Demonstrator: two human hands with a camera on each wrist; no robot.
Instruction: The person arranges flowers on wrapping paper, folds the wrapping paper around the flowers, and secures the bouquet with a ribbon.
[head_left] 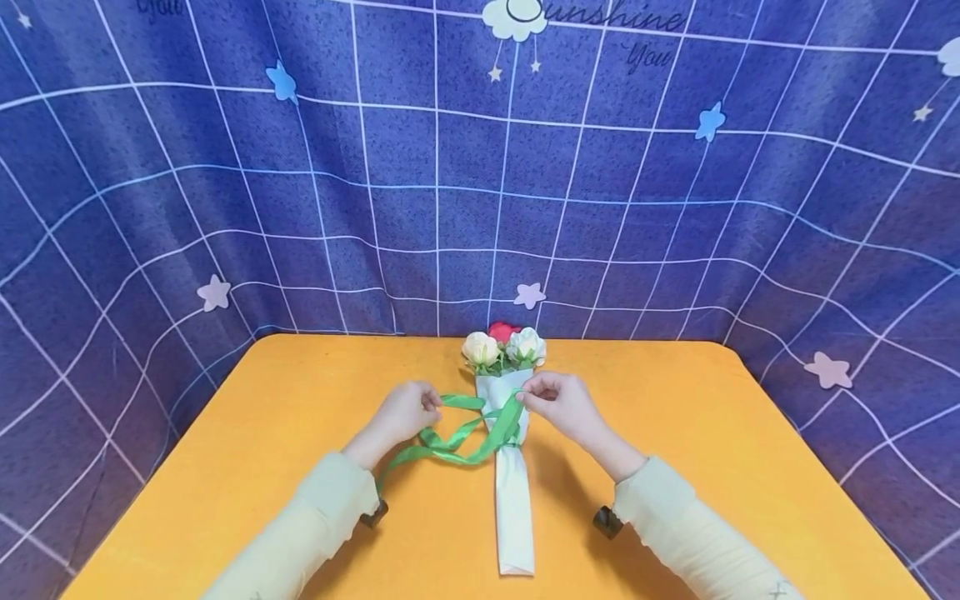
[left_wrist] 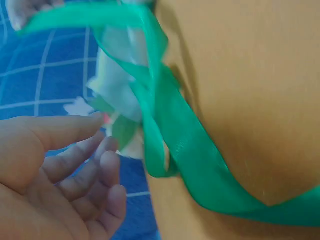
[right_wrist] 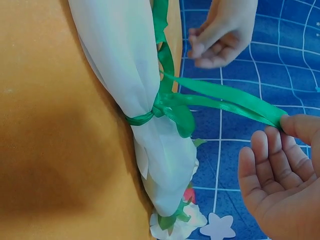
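Note:
A small bouquet wrapped in white paper (head_left: pixel 513 508) lies on the orange table, its flower heads pointing away from me. Green ribbon (right_wrist: pixel 141 119) is tied around the wrap's narrow middle. My right hand (head_left: pixel 558 400) pinches a loop of this ribbon between thumb and forefinger and holds it up from the knot, as the right wrist view shows (right_wrist: pixel 285 175). Left of the bouquet is my left hand (head_left: pixel 408 408), its fingers loosely bent and nothing between them in the left wrist view (left_wrist: pixel 65 175). Loose ribbon (left_wrist: pixel 185 140) hangs close by that hand.
Two pale roses, one cream (head_left: pixel 481 350) and one white (head_left: pixel 527 346), and a red flower (head_left: pixel 502 332) show at the bouquet's top. A blue grid-patterned cloth (head_left: pixel 465 217) hangs behind the table (head_left: pixel 675 467) and along both sides.

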